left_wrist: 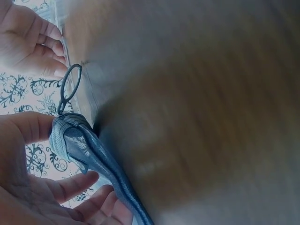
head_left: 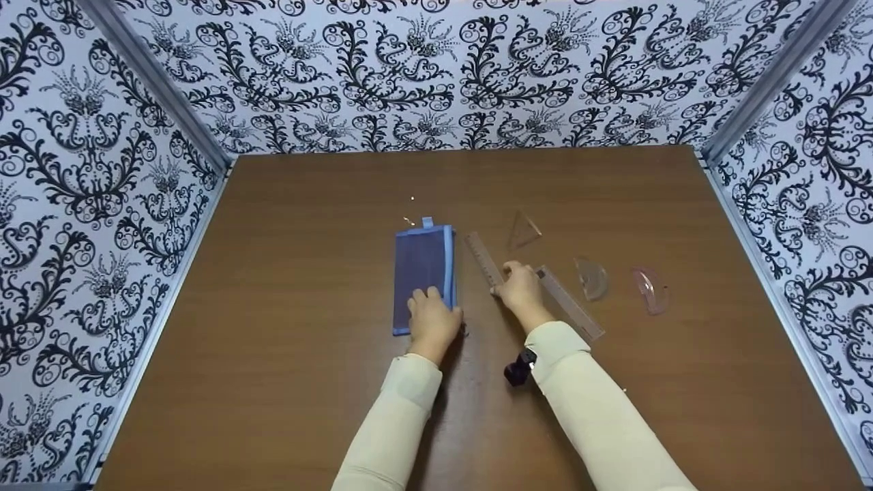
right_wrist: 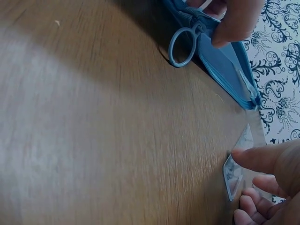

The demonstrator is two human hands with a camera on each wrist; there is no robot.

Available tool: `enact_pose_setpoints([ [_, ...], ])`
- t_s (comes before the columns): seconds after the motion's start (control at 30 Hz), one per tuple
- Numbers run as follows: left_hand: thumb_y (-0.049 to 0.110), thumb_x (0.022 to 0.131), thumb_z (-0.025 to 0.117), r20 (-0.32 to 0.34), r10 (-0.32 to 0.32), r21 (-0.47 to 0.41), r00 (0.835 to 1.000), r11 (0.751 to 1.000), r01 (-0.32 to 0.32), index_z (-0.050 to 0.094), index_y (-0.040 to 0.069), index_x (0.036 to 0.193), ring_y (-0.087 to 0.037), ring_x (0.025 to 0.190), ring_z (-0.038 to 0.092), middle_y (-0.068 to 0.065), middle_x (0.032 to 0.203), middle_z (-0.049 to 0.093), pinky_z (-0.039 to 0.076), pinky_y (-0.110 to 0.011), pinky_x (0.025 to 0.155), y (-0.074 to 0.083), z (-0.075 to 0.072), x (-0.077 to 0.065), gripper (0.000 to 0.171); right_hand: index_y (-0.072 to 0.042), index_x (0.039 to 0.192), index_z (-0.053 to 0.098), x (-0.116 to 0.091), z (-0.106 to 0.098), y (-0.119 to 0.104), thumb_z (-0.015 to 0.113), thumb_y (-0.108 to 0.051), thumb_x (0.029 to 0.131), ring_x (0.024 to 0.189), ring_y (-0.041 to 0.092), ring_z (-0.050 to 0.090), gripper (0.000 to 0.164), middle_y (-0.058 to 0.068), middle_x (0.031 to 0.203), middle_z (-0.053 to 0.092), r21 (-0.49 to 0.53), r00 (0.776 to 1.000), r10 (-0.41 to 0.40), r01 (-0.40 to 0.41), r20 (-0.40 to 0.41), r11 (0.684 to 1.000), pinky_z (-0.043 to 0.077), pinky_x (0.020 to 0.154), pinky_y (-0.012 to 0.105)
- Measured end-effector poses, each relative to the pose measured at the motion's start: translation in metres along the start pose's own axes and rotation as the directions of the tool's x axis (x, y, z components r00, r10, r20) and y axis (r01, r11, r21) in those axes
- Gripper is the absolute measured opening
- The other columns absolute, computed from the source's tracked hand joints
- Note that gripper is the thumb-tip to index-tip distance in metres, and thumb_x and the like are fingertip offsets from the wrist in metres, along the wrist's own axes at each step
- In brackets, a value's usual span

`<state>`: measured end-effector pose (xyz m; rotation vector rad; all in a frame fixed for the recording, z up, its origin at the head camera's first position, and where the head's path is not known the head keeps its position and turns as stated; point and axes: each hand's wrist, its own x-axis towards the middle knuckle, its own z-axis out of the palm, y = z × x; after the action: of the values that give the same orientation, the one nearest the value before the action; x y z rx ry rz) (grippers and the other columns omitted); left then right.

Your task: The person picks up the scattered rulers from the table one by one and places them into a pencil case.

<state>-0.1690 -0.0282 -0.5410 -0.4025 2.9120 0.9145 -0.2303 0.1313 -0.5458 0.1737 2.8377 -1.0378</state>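
A person's left hand [head_left: 434,319] is pinching the near, zipped corner of a flat blue mesh pouch [head_left: 417,273] between thumb and fingers on a brown wooden surface [head_left: 286,382]. Just to its right, the right hand [head_left: 524,293] is pinching a narrow clear plastic ruler [head_left: 483,258] near its closer end; whether the strip is fully clearing the surface is hard to tell. A second clear ruler [head_left: 573,305] is lying beside the right wrist. So slim a piece is probably calling for a light, level grip on its long edges, with the left hand steadying the pouch and the blue ring pull [right_wrist: 171,52] hanging free of snags.
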Motion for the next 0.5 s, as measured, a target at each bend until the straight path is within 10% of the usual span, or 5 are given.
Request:
enact_pose_setpoints([
  [0.5, 0.028, 0.086, 0.068, 0.016, -0.012, -0.004, 1.000, 1.000, 0.012, 0.054, -0.001, 0.122, -0.035, 0.117, 0.044, -0.021, 0.125, 0.046, 0.050, -0.048, 0.086, 0.0001, -0.0008, 0.0002, 0.048, 0.002, 0.121, 0.062, 0.0010, 0.0024, -0.0002, 0.077, -0.009, 0.075, 0.109, 0.042, 0.057, 0.049, 0.025, 0.117, 0.061, -0.030, 0.999, 0.003, -0.004, -0.045, 1.000, 0.043, 0.094, 0.049],
])
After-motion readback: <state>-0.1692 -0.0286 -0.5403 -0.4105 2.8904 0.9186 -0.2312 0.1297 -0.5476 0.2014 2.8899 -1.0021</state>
